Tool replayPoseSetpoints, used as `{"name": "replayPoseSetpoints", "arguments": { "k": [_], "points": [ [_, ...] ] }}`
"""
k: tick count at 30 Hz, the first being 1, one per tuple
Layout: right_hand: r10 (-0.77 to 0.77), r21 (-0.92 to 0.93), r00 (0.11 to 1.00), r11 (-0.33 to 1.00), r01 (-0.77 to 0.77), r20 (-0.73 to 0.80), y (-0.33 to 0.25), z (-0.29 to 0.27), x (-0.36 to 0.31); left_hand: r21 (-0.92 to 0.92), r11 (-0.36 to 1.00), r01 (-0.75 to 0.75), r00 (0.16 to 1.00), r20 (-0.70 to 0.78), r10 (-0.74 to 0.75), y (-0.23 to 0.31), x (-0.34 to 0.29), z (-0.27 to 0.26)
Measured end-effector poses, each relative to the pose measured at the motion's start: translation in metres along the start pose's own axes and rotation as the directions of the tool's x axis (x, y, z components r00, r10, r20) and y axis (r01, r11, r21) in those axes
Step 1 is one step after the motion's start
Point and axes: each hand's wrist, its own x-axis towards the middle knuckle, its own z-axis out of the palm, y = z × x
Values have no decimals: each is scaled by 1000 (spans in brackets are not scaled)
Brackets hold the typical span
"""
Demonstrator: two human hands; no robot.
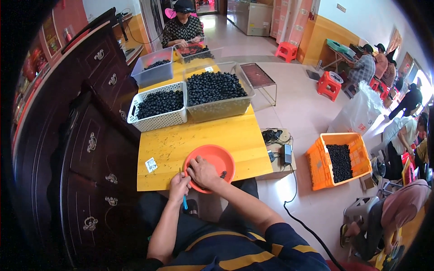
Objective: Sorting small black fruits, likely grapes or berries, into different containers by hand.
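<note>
An orange-red plastic bowl [226, 158] rests at the near edge of the yellow table, a dark fruit or pit [223, 174] inside it. My right hand [203, 173] reaches into the bowl's left side, fingers bent downward; whatever is under them is hidden. Just outside the rim, my left hand [179, 186] is closed around a slim tool with a blue handle [185, 203], whose tip I cannot make out. Beyond the bowl stand a white perforated basket [158, 118] and a large clear tub [219, 110], both heaped with small dark round fruits.
Dark cabinets [90, 158] line the left side. Across the yellow table [244, 144], a person [183, 29] works beside more tubs. On the floor at right are an orange crate [316, 158] of dark pieces, a cardboard box with cables [282, 165] and red stools [329, 86]. Others sit farther right.
</note>
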Motion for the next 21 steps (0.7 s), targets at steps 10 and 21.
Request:
{"name": "replayPoseSetpoints", "arguments": {
  "k": [10,21],
  "points": [
    [70,-48,997,996,-69,18,8,12,8,5,1000,13,1000,-10,-13,1,-1,0],
    [96,-43,995,995,-95,26,14,21,8,6,1000,-13,1000,-8,13,2,-2,2]
  ]
}}
